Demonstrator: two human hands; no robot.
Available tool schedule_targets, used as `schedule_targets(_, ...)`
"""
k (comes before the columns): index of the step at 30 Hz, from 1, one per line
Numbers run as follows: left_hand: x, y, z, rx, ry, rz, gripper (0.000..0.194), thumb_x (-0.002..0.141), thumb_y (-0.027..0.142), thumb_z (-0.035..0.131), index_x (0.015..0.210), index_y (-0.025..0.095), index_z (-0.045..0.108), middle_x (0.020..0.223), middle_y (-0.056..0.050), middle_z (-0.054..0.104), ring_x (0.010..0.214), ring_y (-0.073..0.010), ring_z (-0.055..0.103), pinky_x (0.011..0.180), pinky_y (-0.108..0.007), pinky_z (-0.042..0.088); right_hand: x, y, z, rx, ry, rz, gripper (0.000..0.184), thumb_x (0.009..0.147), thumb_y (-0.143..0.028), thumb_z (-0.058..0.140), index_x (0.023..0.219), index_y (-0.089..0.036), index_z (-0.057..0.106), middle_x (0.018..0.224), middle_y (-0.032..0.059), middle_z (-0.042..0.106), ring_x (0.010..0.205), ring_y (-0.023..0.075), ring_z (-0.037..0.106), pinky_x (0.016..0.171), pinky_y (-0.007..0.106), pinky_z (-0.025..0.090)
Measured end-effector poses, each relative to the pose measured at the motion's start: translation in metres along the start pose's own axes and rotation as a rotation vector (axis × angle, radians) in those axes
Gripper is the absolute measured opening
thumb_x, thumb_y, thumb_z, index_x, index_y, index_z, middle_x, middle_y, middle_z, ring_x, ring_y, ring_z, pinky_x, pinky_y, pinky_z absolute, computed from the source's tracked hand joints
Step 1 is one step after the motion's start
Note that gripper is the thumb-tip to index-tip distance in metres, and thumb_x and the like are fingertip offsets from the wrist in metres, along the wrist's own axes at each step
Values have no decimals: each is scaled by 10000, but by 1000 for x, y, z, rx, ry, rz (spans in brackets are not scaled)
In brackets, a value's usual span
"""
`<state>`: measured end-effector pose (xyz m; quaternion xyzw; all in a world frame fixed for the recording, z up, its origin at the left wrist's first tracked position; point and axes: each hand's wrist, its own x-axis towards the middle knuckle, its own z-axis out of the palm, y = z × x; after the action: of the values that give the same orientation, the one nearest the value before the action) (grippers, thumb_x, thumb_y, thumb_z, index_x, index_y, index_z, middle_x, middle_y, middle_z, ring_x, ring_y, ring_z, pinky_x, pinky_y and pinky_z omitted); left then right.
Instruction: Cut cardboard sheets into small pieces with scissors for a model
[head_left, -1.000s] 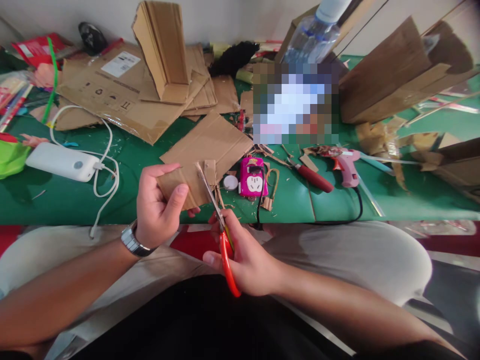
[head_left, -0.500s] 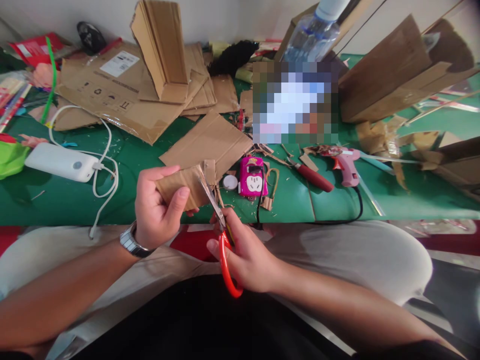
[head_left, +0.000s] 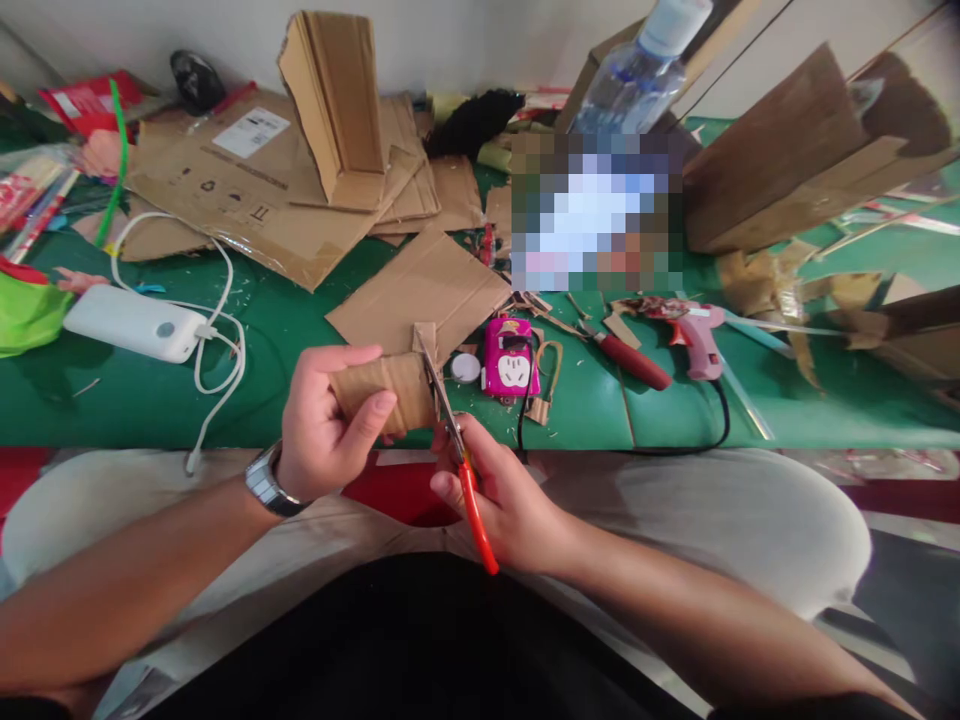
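Observation:
My left hand [head_left: 326,430], with a metal watch on the wrist, pinches a small brown cardboard piece [head_left: 394,388] just above the near edge of the green table [head_left: 300,330]. My right hand [head_left: 510,495] is closed round the orange handles of a pair of scissors [head_left: 457,450]. The scissor blades point up and away and lie against the right edge of the cardboard piece.
On the table lie flat cardboard sheets [head_left: 420,290], a folded cardboard stack [head_left: 337,100], a white power bank [head_left: 135,325] with its cable, a pink socket adapter [head_left: 508,357], a red-handled tool [head_left: 630,358], a pink glue gun [head_left: 694,335] and a water bottle [head_left: 637,70].
The cardboard piece has become narrower on its right side as the scissor blades closed along it. Both hands sit slightly further right and up in view.

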<state>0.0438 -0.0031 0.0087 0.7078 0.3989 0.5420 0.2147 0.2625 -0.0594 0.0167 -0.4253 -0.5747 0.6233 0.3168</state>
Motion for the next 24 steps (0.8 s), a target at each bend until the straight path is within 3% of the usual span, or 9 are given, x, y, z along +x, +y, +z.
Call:
schedule_targets(3, -5, 1, 0, 68, -29, 19, 343, 991, 376, 778, 1307, 274, 691, 1121, -116, 750, 820, -242, 767, 572, -359, 642, -1, 0, -4, -18, 7, -13, 305, 1022, -456, 733, 1029, -233, 525, 832, -40, 561, 727, 141, 472, 671, 266, 414)
schedule_targets(5, -7, 4, 0, 28, -47, -42, 336, 1009, 377, 756, 1326, 298, 677, 1104, -106, 751, 707, -207, 737, 508, -341, 606, -2, 1, -6, -32, -5, -40, 278, 1030, -431, 715, 1030, -235, 519, 835, -44, 534, 723, 139, 441, 664, 270, 397)
schedule_targets(8, -7, 9, 0, -74, -61, -134, 306, 1062, 383, 699, 1354, 313, 638, 917, -21, 737, 491, -118, 618, 384, -262, 480, -3, 2, -7, -44, -7, -46, 264, 1044, -433, 668, 1111, -237, 504, 893, -28, 520, 761, 157, 442, 689, 289, 407)
schedule_targets(13, -4, 10, 1, -174, -72, -208, 271, 1093, 355, 671, 1351, 296, 611, 861, 30, 712, 464, -91, 638, 397, -218, 527, -3, 0, -8, -125, 2, -5, 322, 1022, -440, 651, 1218, -238, 493, 929, -10, 536, 783, 180, 472, 735, 323, 428)
schedule_targets(18, -3, 7, 0, -106, -72, -146, 259, 1069, 354, 694, 1315, 300, 632, 893, -12, 702, 528, -121, 648, 380, -234, 506, -1, -5, -8, -189, -23, 23, 303, 997, -434, 676, 1159, -235, 515, 902, -8, 570, 748, 175, 491, 694, 307, 412)
schedule_targets(24, -2, 4, -2, 47, -56, -44, 294, 1071, 393, 685, 1340, 282, 647, 1041, -46, 697, 679, -133, 664, 499, -277, 551, 0, -8, -4, -218, 12, 66, 360, 992, -517, 709, 993, -254, 463, 727, -64, 515, 614, 140, 420, 584, 267, 326)
